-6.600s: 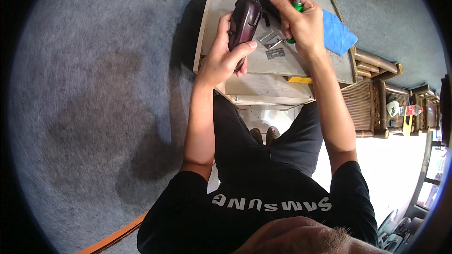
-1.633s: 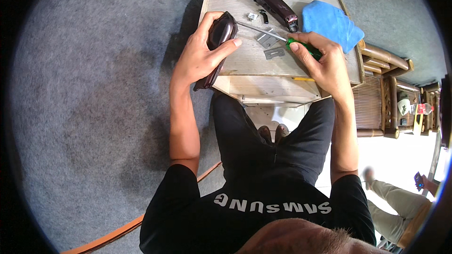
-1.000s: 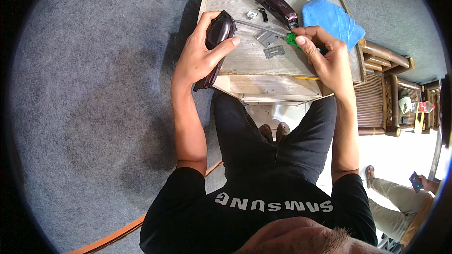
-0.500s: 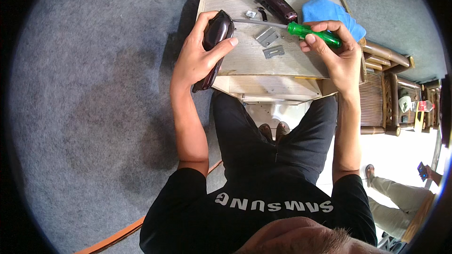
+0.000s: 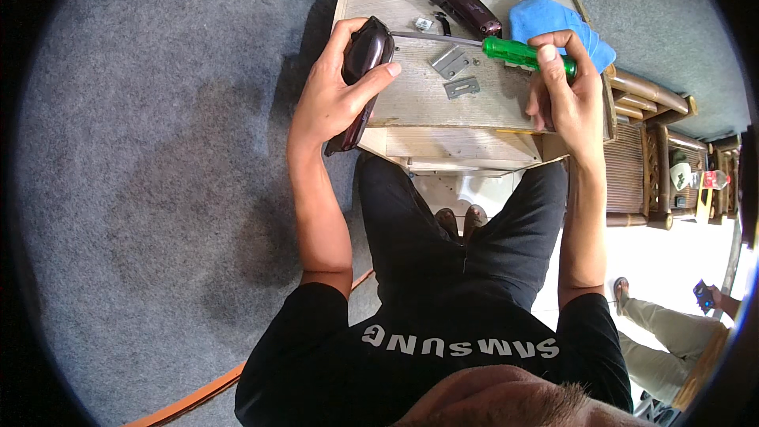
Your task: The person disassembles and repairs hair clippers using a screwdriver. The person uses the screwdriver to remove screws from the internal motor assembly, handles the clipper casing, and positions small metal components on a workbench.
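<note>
My left hand (image 5: 332,99) is wrapped round a dark maroon hair clipper (image 5: 369,55), held upright at the left edge of the small wooden table (image 5: 506,107). Between the thumb and forefinger of my right hand (image 5: 571,83) is a screwdriver (image 5: 514,51) with a clear green handle. Its metal shaft points left, the tip at the clipper's upper end. Below the shaft lie two metal clipper blades, one (image 5: 450,62) above the other (image 5: 462,88). A second dark clipper (image 5: 457,0) rests at the table's far side.
A folded blue cloth (image 5: 553,20) lies at the table's right. Beside the second clipper are a small white piece (image 5: 423,24) and a black part (image 5: 443,24). Bamboo furniture (image 5: 632,154) stands to the right; a person in light trousers (image 5: 672,332) holds a dark device (image 5: 703,296).
The fingers of my right hand have shifted on the green handle: the thumb now lies over it and the lower fingers have come away. The left hand and clipper stay nearly still.
</note>
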The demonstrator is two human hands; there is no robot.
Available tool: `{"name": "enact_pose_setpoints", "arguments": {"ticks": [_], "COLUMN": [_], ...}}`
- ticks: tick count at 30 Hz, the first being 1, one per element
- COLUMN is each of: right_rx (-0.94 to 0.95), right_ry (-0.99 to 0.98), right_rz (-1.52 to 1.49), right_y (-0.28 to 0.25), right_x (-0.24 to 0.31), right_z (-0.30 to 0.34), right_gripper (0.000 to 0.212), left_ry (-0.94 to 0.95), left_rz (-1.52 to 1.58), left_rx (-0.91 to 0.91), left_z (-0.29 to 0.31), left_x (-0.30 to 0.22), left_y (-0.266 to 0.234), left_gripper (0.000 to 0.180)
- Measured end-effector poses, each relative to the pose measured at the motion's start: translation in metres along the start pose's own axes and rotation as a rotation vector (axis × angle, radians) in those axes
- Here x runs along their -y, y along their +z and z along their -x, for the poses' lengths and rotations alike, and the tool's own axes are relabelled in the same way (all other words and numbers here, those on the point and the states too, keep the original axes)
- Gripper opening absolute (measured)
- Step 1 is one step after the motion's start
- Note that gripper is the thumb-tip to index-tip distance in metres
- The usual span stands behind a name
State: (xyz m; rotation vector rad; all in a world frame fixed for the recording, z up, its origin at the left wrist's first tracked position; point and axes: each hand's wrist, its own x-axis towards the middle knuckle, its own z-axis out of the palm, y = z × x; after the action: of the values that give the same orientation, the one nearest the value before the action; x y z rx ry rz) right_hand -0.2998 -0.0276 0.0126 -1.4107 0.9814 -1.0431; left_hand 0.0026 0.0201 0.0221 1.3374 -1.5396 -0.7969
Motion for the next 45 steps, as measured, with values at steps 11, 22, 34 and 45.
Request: {"name": "enact_pose_setpoints", "arguments": {"ticks": [11, 22, 34, 45], "right_rx": [-0.186, -0.137, 0.011, -0.070], "right_ry": [-0.273, -0.330, 0.004, -0.154], "right_rz": [0.087, 0.020, 0.062, 0.500], "right_y": [0.021, 0.013, 0.003, 0.005], "right_x": [-0.020, -0.015, -0.006, -0.012], "right_z": [-0.010, -0.007, -0.003, -0.008], "right_gripper": [0.029, 0.033, 0.032, 0.034], "left_ry": [-0.069, 0.042, 0.136, 0.018], "left_rz": [0.047, 0.019, -0.063, -0.045], "left_rx": [-0.036, -0.042, -0.079, -0.085], "left_z": [0.000, -0.003, -0.002, 0.000], "left_x": [-0.004, 0.007, 0.014, 0.002], "left_y": [0.003, -0.001, 0.000, -0.002], "left_gripper": [0.043, 0.045, 0.044, 0.050]}}
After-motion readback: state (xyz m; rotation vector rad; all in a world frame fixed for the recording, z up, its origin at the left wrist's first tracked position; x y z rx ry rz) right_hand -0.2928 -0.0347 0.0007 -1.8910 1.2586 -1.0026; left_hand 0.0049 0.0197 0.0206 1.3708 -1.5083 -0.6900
